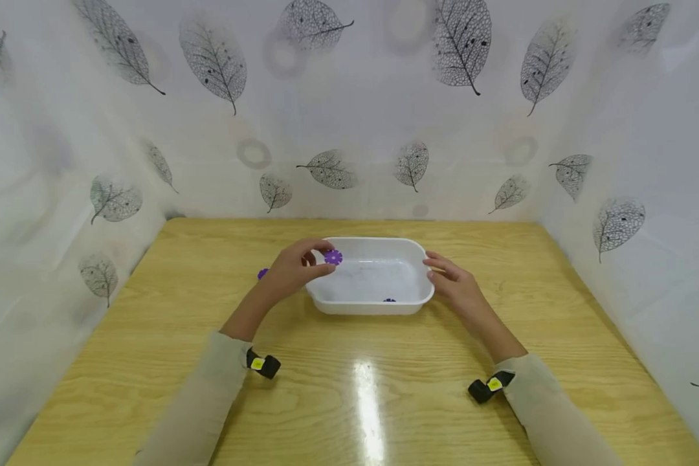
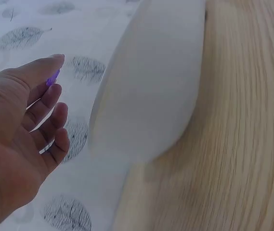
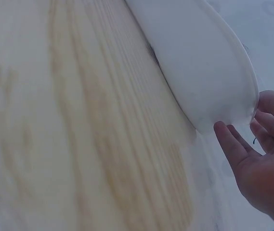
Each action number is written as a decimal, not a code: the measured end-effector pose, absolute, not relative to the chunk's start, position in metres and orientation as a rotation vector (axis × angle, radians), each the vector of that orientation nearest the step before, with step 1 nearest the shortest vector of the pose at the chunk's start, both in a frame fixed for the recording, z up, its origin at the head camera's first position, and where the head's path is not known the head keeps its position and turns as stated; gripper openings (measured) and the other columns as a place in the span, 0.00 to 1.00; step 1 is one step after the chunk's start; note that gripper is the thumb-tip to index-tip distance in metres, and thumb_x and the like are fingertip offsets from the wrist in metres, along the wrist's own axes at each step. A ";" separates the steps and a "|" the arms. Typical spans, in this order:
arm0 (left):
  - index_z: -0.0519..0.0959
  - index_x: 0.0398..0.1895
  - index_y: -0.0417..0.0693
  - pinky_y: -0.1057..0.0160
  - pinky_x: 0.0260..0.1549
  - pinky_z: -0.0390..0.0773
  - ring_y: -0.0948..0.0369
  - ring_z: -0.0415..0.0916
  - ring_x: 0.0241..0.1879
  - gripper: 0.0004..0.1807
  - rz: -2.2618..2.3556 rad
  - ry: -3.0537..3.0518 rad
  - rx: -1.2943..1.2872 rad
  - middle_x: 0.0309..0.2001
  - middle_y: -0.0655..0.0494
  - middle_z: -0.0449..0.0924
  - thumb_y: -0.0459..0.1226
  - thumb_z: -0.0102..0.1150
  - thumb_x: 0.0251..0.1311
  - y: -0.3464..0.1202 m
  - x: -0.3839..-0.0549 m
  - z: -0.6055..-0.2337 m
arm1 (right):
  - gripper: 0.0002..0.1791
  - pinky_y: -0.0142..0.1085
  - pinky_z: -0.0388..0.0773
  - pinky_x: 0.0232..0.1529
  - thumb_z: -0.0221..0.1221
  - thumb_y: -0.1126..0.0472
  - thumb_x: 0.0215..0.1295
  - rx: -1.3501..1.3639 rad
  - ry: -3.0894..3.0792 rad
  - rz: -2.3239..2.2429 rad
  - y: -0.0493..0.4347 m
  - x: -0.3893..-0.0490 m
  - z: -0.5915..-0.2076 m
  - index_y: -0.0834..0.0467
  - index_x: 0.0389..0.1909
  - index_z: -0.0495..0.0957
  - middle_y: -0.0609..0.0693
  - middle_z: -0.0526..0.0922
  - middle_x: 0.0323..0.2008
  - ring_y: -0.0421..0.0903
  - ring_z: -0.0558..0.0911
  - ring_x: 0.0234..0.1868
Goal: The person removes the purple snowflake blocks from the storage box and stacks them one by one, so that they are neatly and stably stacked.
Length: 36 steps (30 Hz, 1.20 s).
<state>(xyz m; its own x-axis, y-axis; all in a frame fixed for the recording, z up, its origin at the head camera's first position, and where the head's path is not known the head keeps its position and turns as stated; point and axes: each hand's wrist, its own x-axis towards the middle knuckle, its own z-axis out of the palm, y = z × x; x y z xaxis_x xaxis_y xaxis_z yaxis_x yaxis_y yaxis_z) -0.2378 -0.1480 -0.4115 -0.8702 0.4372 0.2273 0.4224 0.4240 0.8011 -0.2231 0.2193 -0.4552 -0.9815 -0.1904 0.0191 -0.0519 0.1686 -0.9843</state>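
Over the left end of a white tub (image 1: 378, 309), my left hand (image 1: 294, 268) pinches a purple snowflake disc (image 1: 333, 257) between thumb and fingertips. Notches run round the disc's edge. In the left wrist view the same disc (image 2: 53, 77) shows edge-on, with the other fingers loosely bent. My right hand (image 1: 457, 285) is at the tub's right end, fingertips right at the rim. From the right wrist view, its straight thumb (image 3: 230, 144) is against the outer wall of the tub (image 3: 204, 57). A dark purple piece (image 1: 389, 300) lies inside the tub, partly hidden by the near wall.
Another purple disc (image 1: 263, 274) lies on the wooden table (image 1: 349, 388) left of the tub, partly covered by my left hand. A white leaf-print curtain (image 1: 361, 116) hangs behind the table and along both sides. Black wrist cameras sit on both sleeves.
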 end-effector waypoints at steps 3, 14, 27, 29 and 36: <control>0.76 0.54 0.62 0.56 0.36 0.75 0.58 0.71 0.39 0.20 1.479 2.675 0.731 0.46 0.64 0.77 0.54 0.61 0.59 -0.170 -0.235 -0.414 | 0.27 0.38 0.77 0.53 0.57 0.53 0.68 -0.240 2.305 -1.948 0.218 -0.223 -0.455 0.61 0.64 0.69 0.44 0.59 0.72 0.56 0.68 0.65; 0.73 0.59 0.56 0.58 0.34 0.74 0.56 0.71 0.41 0.27 1.360 2.793 0.371 0.52 0.56 0.75 0.54 0.61 0.58 -0.234 -0.230 -0.429 | 0.25 0.40 0.76 0.54 0.56 0.56 0.69 -0.234 2.308 -1.949 0.219 -0.222 -0.455 0.61 0.64 0.68 0.45 0.59 0.72 0.57 0.68 0.65; 0.69 0.63 0.51 0.55 0.41 0.74 0.51 0.70 0.49 0.26 1.289 2.784 0.326 0.62 0.49 0.67 0.50 0.55 0.66 -0.270 -0.231 -0.450 | 0.25 0.39 0.76 0.54 0.56 0.57 0.69 -0.239 2.297 -1.973 0.218 -0.224 -0.457 0.63 0.63 0.69 0.46 0.59 0.72 0.57 0.68 0.65; 0.69 0.63 0.49 0.56 0.41 0.74 0.50 0.70 0.49 0.26 1.282 2.765 0.319 0.62 0.47 0.65 0.49 0.55 0.66 -0.271 -0.232 -0.452 | 0.25 0.39 0.76 0.54 0.56 0.56 0.69 -0.243 2.308 -1.960 0.218 -0.225 -0.457 0.62 0.64 0.69 0.46 0.59 0.72 0.57 0.68 0.65; 0.69 0.63 0.43 0.53 0.44 0.75 0.47 0.71 0.51 0.26 1.286 2.713 0.328 0.64 0.41 0.63 0.45 0.56 0.66 -0.269 -0.235 -0.456 | 0.27 0.37 0.77 0.53 0.58 0.51 0.67 -0.236 2.333 -1.937 0.220 -0.224 -0.456 0.60 0.64 0.70 0.44 0.59 0.72 0.56 0.68 0.65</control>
